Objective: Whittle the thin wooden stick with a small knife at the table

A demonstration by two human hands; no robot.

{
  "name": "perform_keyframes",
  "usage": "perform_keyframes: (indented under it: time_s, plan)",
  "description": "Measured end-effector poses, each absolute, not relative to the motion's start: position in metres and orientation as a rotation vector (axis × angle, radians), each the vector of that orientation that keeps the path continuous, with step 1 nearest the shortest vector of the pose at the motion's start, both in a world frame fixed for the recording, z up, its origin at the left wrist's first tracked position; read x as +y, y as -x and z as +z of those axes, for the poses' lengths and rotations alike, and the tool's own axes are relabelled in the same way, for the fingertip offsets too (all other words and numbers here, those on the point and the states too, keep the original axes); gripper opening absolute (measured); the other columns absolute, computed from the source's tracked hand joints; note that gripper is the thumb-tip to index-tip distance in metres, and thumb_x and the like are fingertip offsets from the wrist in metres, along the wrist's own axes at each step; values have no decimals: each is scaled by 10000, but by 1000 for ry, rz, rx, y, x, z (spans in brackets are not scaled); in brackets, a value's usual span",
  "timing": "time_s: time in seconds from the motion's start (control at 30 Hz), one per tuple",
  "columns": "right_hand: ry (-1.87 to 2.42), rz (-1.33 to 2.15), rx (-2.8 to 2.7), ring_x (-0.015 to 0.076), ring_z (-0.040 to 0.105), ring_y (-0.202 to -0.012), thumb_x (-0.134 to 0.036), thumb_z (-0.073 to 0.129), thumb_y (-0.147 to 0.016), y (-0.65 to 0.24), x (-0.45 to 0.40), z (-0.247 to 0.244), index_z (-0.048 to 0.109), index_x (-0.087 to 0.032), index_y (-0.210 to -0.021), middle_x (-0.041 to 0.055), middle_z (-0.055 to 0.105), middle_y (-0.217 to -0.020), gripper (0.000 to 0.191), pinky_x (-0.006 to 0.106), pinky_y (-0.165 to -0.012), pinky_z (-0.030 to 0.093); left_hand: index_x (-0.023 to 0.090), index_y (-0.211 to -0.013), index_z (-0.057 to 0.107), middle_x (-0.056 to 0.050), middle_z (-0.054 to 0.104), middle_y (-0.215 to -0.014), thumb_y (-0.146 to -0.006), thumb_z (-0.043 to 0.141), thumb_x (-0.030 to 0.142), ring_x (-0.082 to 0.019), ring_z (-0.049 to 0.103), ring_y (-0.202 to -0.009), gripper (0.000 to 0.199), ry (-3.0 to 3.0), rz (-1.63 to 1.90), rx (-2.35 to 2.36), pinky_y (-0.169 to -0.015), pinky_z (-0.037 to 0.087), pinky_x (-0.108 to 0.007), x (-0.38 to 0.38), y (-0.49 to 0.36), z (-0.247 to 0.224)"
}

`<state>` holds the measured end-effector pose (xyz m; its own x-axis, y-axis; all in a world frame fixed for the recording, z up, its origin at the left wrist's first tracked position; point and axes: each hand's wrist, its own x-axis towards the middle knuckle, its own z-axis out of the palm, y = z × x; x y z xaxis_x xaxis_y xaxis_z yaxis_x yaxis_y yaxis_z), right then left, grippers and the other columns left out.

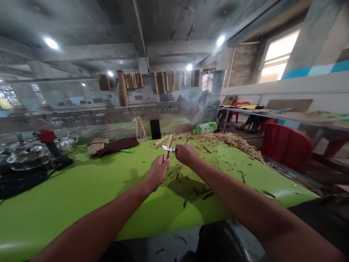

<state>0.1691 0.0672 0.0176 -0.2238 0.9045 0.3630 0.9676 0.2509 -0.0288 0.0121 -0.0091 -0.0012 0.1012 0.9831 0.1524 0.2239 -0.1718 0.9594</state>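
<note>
My left hand (158, 171) is closed round the lower end of a narrow strip of wood (168, 146), which points up and away from me. In my right hand (187, 154) is a knife, its handle mostly hidden by my fingers. The knife's blade (167, 148) points left and lies across the wood strip, seemingly touching it. Both hands are above the green tabletop (103, 196). Just behind the strip lies another pale piece of wood (162, 139). Dark and pale shavings (208, 195) are scattered under and right of my hands.
A heap of shavings (234, 141) runs along the right edge near a green-labelled bottle (206, 127). A black phone-like slab (155, 129) leans against the perforated screen (177, 105). Left are brown sheets (118, 146), a red-and-black tool (51, 149) and shiny metal pots (25, 158). A red chair (286, 147) stands right.
</note>
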Motion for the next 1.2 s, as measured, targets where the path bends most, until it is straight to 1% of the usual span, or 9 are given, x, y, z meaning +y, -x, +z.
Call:
perform_keyframes:
  time_s: [0.17,0.33,0.5,0.7,0.83,0.93,1.0,1.1,1.2]
  plan:
    - [1743,-283,-2177,249,687,-916,-327,403,-940,-175,76,17,723,-165,-1025,176,728,-985,369,313,-783,477,187,-965,553,53,409,-637,-932,475,355,-88,317,-468,188,-1422,1077,1254,-422,257,-215,-14,-16,4]
    - [1795,-319,-2145,256,698,-882,-261,422,-919,-186,84,19,718,-152,-1010,178,730,-955,329,301,-734,486,172,-1048,544,52,423,-650,-941,478,336,-73,307,-451,206,-1352,1041,1242,-392,259,-196,-18,-17,6]
    - [1856,-320,-2123,252,697,-922,-230,440,-913,-200,90,20,712,-137,-1021,184,730,-957,307,277,-763,483,146,-1147,495,65,413,-645,-973,427,318,-59,280,-434,254,-1386,932,1207,-380,270,-181,-21,-17,4]
    - [1834,-346,-2125,256,691,-936,-247,424,-929,-199,94,14,701,-135,-1065,190,724,-973,328,291,-783,485,145,-1113,492,70,403,-650,-975,432,314,-48,268,-423,226,-1387,927,1201,-368,254,-175,-14,-16,5]
    - [1797,-306,-2096,259,683,-955,-239,456,-909,-199,104,9,712,-134,-1032,188,724,-976,303,301,-795,478,137,-1109,492,72,406,-638,-977,428,327,-52,264,-417,239,-1367,905,1190,-369,251,-183,-13,-16,3]
    - [1957,-106,-1865,267,679,-973,-232,474,-893,-232,114,11,722,-125,-1032,195,719,-1002,304,304,-780,478,135,-1121,517,55,440,-656,-969,446,334,-57,307,-442,261,-1421,891,1183,-388,273,-182,-25,-17,0]
    - [2152,137,-1555,274,690,-928,-237,477,-883,-268,119,14,721,-100,-1059,206,717,-1000,330,293,-713,483,140,-1119,548,43,466,-677,-951,491,354,-57,348,-471,278,-1504,869,1121,-411,296,-175,-34,-19,-1]
    - [2208,89,-1416,323,662,-1013,-232,462,-877,-304,124,17,701,-70,-1132,251,683,-1097,385,331,-734,481,142,-1154,541,59,436,-651,-953,476,353,-55,323,-448,299,-1452,872,1086,-395,282,-174,-37,-20,-1]
    - [2079,11,-1480,299,662,-1003,-246,461,-872,-293,130,15,717,-129,-1122,209,702,-1070,377,326,-774,470,150,-1214,497,77,408,-627,-968,432,347,-54,270,-405,322,-1379,903,1080,-352,254,-176,-29,-17,-1]
